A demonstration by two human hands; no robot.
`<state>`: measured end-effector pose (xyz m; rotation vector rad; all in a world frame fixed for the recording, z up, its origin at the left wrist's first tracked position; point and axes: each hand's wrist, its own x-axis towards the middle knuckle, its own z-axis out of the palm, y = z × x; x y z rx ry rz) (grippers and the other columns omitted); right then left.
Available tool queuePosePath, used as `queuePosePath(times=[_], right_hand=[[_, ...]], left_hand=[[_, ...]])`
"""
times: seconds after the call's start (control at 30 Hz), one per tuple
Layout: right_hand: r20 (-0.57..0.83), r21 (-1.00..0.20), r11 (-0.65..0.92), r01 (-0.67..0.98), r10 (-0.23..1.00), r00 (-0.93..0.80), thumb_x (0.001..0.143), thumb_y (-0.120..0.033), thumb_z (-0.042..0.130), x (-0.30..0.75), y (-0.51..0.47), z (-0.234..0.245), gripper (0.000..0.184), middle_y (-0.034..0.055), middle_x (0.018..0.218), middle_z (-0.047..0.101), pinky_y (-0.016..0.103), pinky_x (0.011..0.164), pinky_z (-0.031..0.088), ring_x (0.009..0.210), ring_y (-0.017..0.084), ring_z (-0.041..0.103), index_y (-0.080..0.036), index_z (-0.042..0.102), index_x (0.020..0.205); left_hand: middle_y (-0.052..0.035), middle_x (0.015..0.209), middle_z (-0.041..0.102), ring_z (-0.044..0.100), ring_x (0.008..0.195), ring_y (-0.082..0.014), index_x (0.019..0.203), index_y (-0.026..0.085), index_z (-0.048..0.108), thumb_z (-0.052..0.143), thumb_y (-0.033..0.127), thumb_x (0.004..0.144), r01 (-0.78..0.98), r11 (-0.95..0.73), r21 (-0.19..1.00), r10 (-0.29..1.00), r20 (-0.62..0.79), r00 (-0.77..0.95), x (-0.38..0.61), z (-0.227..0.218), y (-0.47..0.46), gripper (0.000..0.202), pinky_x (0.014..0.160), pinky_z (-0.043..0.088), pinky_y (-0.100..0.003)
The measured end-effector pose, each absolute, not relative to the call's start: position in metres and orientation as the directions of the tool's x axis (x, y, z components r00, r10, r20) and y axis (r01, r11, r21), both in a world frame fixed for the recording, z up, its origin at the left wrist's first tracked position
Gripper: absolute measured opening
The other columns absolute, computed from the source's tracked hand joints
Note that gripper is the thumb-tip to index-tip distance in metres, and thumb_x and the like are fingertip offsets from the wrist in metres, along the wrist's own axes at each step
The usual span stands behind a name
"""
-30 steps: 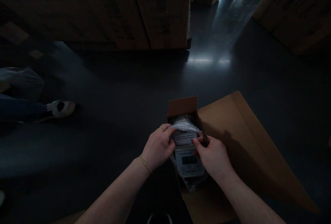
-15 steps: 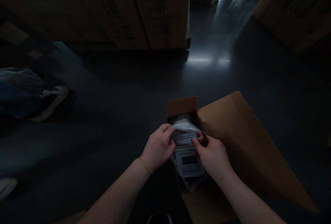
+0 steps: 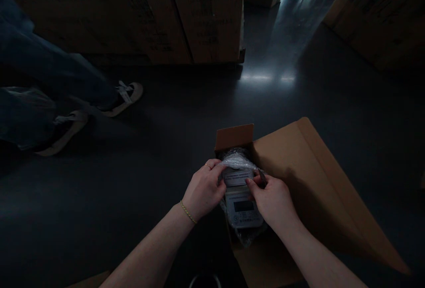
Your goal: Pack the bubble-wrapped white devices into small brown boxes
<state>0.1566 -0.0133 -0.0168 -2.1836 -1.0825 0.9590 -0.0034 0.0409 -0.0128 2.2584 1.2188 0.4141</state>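
Observation:
A light grey meter [image 3: 245, 215] with a dark display window and a printed label plate lies in bubble wrap [image 3: 237, 160] inside an open cardboard box [image 3: 277, 266]. My left hand [image 3: 204, 190] pinches the wrap at the meter's upper left edge. Across from it, my right hand [image 3: 272, 199] is closed around a small dark flat object [image 3: 262, 177], possibly a blade, with thumb and fingertips at the meter's right edge. Fingers hide part of both sides of the meter, and its lower end is still covered by clear wrap.
The box's wide flap [image 3: 318, 190] spreads out to the right, and a short flap [image 3: 234, 136] stands at its far end. Large stacked cartons [image 3: 206, 17] rise ahead, another carton [image 3: 381, 17] at far right. At left, a person's shoe [image 3: 128, 98] rests on the dark floor.
Another person's leg and shoe have come into view at the left, and a shoe at the lower left is gone. My hands and the meter hold nearly the same position.

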Motion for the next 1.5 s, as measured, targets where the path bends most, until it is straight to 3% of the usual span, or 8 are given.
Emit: queuePosePath(times=[0.23, 0.37, 0.57, 0.77, 0.9, 1.07, 1.23, 1.5], right_hand=[[-0.365, -0.663, -0.557, 0.5, 0.824, 0.434, 0.07, -0.036, 0.05, 0.156, -0.013, -0.018, 0.02, 0.0029, 0.058, 0.06, 0.026, 0.05, 0.039, 0.054, 0.017, 0.056, -0.019, 0.055, 0.06], [-0.356, -0.633, -0.553, 0.542, 0.829, 0.43, 0.07, -0.035, 0.05, 0.156, -0.013, -0.015, 0.02, 0.003, 0.058, 0.061, 0.026, 0.051, 0.039, 0.056, 0.017, 0.056, -0.019, 0.055, 0.059], [-0.358, -0.594, -0.547, 0.59, 0.836, 0.415, 0.07, -0.033, 0.049, 0.156, -0.009, -0.01, 0.019, 0.0041, 0.06, 0.062, 0.026, 0.052, 0.037, 0.058, 0.017, 0.056, -0.018, 0.057, 0.061], [-0.363, -0.538, -0.55, 0.639, 0.835, 0.414, 0.069, -0.032, 0.048, 0.156, -0.004, -0.008, 0.019, 0.005, 0.06, 0.062, 0.025, 0.049, 0.035, 0.057, 0.017, 0.056, -0.018, 0.059, 0.062], [-0.409, -0.465, -0.593, 0.658, 0.803, 0.434, 0.069, -0.029, 0.047, 0.155, 0.0, -0.003, 0.02, 0.0062, 0.06, 0.062, 0.024, 0.049, 0.035, 0.059, 0.018, 0.058, -0.017, 0.062, 0.065], [-0.421, -0.374, -0.593, 0.714, 0.794, 0.439, 0.075, -0.031, 0.043, 0.153, 0.005, 0.003, 0.027, 0.0098, 0.065, 0.064, 0.024, 0.048, 0.035, 0.062, 0.019, 0.06, -0.015, 0.064, 0.067], [-0.396, -0.229, -0.58, 0.782, 0.789, 0.469, 0.074, -0.03, 0.046, 0.152, 0.008, 0.004, 0.025, 0.0111, 0.069, 0.065, 0.027, 0.052, 0.036, 0.066, 0.022, 0.06, -0.015, 0.064, 0.068], [-0.435, -0.179, -0.558, 0.811, 0.784, 0.444, 0.073, -0.032, 0.046, 0.155, 0.013, 0.005, 0.024, 0.0106, 0.07, 0.065, 0.027, 0.053, 0.037, 0.069, 0.023, 0.061, -0.017, 0.063, 0.067]], left_hand=[[-0.0036, 0.108, 0.048, 0.049, 0.096, -0.0152, 0.106, 0.021, 0.048, 0.049, 0.013, 0.072, 0.696, -0.439, 0.568, 0.848, 0.005, 0.53, -0.001, -0.013, 0.039, 0.035, 0.086, 0.044, -0.029], [-0.0034, 0.112, 0.047, 0.046, 0.1, -0.019, 0.105, 0.023, 0.05, 0.051, 0.015, 0.073, 0.735, -0.472, 0.486, 0.852, 0.037, 0.523, 0.001, -0.011, 0.038, 0.033, 0.087, 0.042, -0.035], [-0.0021, 0.135, 0.027, 0.024, 0.123, -0.0246, 0.101, 0.026, 0.054, 0.052, 0.013, 0.072, 0.703, -0.597, 0.387, 0.787, 0.11, 0.607, 0.0, -0.001, 0.043, 0.032, 0.096, 0.031, -0.044], [0.0017, 0.141, 0.015, 0.008, 0.129, -0.0242, 0.117, 0.032, 0.042, 0.05, 0.009, 0.07, 0.556, -0.762, 0.333, 0.611, 0.085, 0.787, 0.004, 0.001, 0.06, 0.053, 0.102, 0.019, -0.047], [-0.0027, 0.138, 0.023, 0.019, 0.126, -0.0233, 0.127, 0.023, 0.028, 0.046, 0.011, 0.069, 0.46, -0.808, 0.367, 0.501, 0.018, 0.865, 0.01, -0.002, 0.074, 0.062, 0.101, 0.024, -0.043], [-0.0071, 0.131, 0.035, 0.035, 0.116, -0.0201, 0.126, 0.017, 0.029, 0.044, 0.01, 0.065, 0.405, -0.78, 0.476, 0.453, -0.015, 0.891, 0.016, -0.007, 0.084, 0.063, 0.096, 0.034, -0.034], [-0.0057, 0.124, 0.04, 0.039, 0.112, -0.0185, 0.123, 0.019, 0.032, 0.046, 0.009, 0.062, 0.443, -0.701, 0.559, 0.531, -0.006, 0.848, 0.018, -0.014, 0.082, 0.064, 0.095, 0.034, -0.031], [-0.0016, 0.113, 0.05, 0.043, 0.105, -0.0175, 0.109, 0.023, 0.044, 0.048, 0.013, 0.067, 0.545, -0.583, 0.603, 0.722, 0.076, 0.688, 0.026, -0.018, 0.068, 0.043, 0.094, 0.029, -0.033]])
